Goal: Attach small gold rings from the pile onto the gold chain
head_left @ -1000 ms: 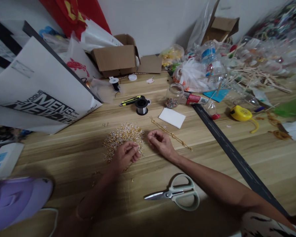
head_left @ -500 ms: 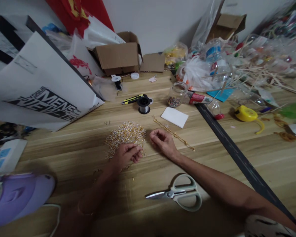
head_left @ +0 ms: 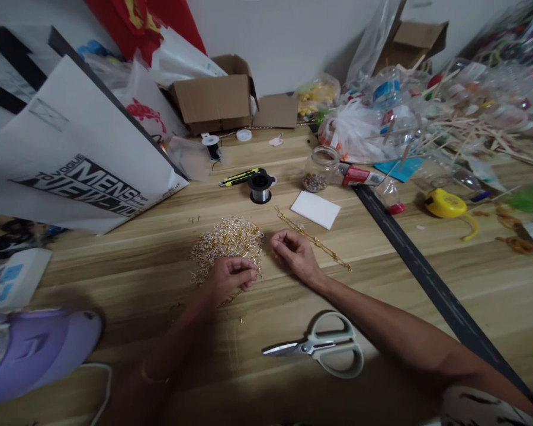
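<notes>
My left hand (head_left: 231, 277) is closed in a pinch at the lower right edge of a pile of small gold and silver clasps or rings (head_left: 226, 239). What its fingertips hold is too small to make out. A piece of gold chain (head_left: 231, 297) shows just below this hand, partly hidden by it. My right hand (head_left: 295, 254) lies on its side on the table, fingers curled and thumb against the index finger; anything inside is hidden. Beside it, a gold chain (head_left: 315, 241) is stretched out diagonally. One small gold piece (head_left: 241, 320) lies apart, nearer me.
Scissors (head_left: 320, 346) lie in front of my right forearm. Beyond the pile are a wire spool (head_left: 260, 188), a yellow-black cutter (head_left: 240, 177), a white card (head_left: 315, 209) and a bead jar (head_left: 320, 168). A tape measure (head_left: 445, 204) and plastic clutter are right; a paper bag (head_left: 80, 148) stands left.
The left fingers have drawn slightly closer together at the edge of the pile. The right hand keeps its curled pose, and the objects on the table lie as before.
</notes>
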Motion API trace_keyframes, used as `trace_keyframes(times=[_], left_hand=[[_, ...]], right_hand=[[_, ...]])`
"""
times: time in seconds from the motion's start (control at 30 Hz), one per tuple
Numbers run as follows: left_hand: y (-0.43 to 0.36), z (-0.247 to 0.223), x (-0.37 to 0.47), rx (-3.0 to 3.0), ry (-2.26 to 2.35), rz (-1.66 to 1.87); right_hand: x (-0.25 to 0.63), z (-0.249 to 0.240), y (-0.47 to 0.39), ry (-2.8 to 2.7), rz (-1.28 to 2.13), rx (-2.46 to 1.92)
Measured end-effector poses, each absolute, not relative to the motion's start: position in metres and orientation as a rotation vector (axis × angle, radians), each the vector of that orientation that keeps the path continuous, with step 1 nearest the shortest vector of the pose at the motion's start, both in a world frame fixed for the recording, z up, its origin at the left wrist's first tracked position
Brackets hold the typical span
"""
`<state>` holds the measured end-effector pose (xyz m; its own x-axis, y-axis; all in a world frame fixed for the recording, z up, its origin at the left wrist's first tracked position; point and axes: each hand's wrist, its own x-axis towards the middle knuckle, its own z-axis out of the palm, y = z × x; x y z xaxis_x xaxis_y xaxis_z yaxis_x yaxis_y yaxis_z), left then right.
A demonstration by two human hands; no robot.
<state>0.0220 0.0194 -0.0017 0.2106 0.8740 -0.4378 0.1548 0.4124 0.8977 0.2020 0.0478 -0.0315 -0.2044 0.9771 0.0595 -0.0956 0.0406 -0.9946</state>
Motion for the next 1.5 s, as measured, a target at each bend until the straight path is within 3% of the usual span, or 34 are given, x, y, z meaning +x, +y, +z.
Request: trace_keyframes(times=[1.5], left_hand=[[0.019,0.0006,0.0247,1.097,1.279,0.658]], right_hand=[[0.2009,-0.0312,0.0483,-1.328,1.363,-1.003]])
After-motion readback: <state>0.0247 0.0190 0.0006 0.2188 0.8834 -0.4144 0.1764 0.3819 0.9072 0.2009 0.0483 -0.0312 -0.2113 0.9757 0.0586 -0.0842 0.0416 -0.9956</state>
